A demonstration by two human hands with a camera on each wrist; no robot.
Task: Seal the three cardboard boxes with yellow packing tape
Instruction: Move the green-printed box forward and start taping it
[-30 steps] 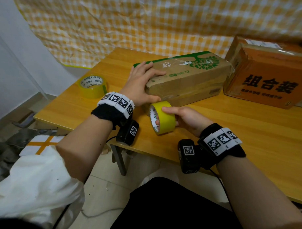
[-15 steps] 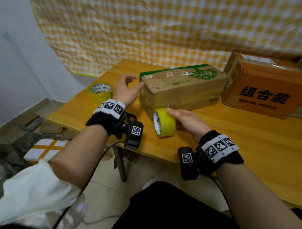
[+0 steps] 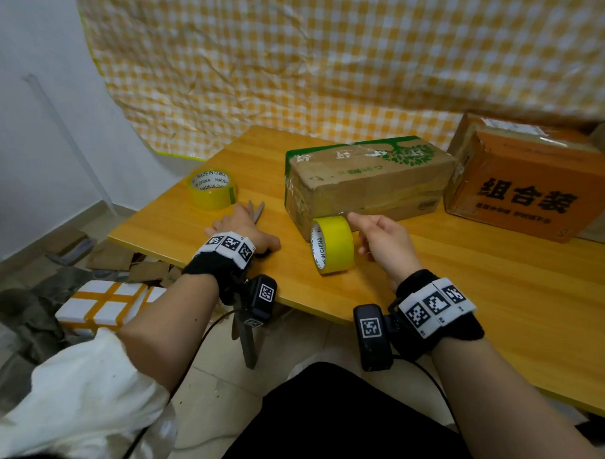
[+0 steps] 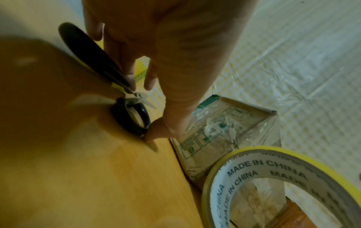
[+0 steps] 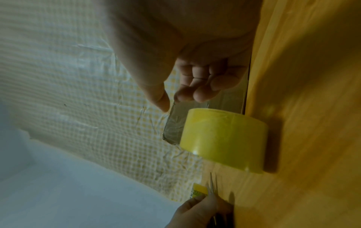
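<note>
Yellow tape roll [image 3: 333, 245] stands on edge against brown box [image 3: 368, 178], orange box [image 3: 532, 182] beside.

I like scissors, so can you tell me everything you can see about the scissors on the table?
The scissors lie flat on the wooden table, between the clear-yellow tape roll and the long brown box. The pale metal blades, slightly parted, point away from the person. The handles are dark, with a ring and a yellow stripe in the left wrist view. The left hand covers the handles, fingers and thumb touching them.
</note>
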